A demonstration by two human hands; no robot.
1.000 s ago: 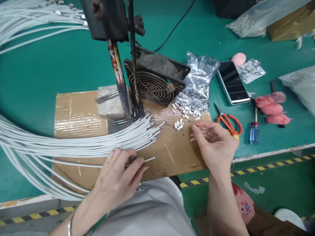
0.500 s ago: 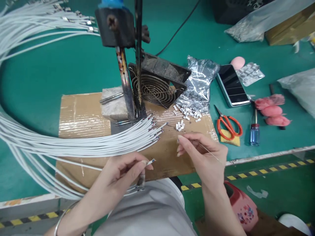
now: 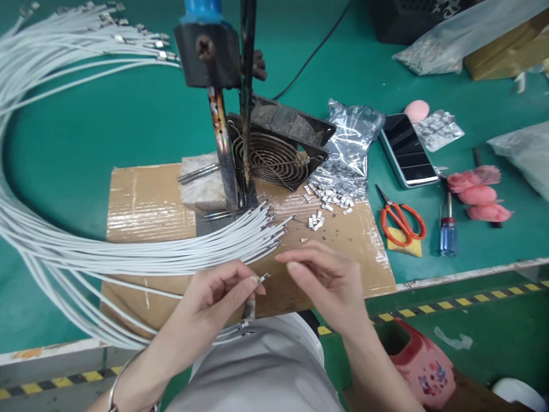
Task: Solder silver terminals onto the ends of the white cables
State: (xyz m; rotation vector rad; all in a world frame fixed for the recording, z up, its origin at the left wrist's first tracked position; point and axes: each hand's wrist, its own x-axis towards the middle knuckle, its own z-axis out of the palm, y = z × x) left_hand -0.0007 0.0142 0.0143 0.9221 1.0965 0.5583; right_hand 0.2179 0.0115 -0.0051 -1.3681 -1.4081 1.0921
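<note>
My left hand (image 3: 229, 294) is closed in a pinch around a white cable (image 3: 262, 278), whose end with small coloured wires sticks out past the fingertips. To the right of that end, my right hand (image 3: 328, 280) hovers over the cardboard, thumb and forefinger a little apart, and I see nothing between them. Just beyond its fingers lies a single small white connector (image 3: 304, 240). A thick bundle of white cables (image 3: 206, 252) runs across the cardboard (image 3: 146, 200) above my left hand, their tips pointing right. More small white connectors (image 3: 328, 197) are strewn beyond my right hand.
A soldering iron (image 3: 221, 137) hangs upright on a stand, with a dusty fan (image 3: 274, 160) behind it. Rightward are a plastic bag (image 3: 354, 143), a phone (image 3: 408, 150), orange-handled scissors (image 3: 401, 220) and a screwdriver (image 3: 448, 234). Finished-looking cable ends (image 3: 160, 54) lie at the upper left.
My right hand has moved left, closer to the cable end, and its fingers have parted. The thin wire seen across it before no longer shows. My left hand keeps its hold.
</note>
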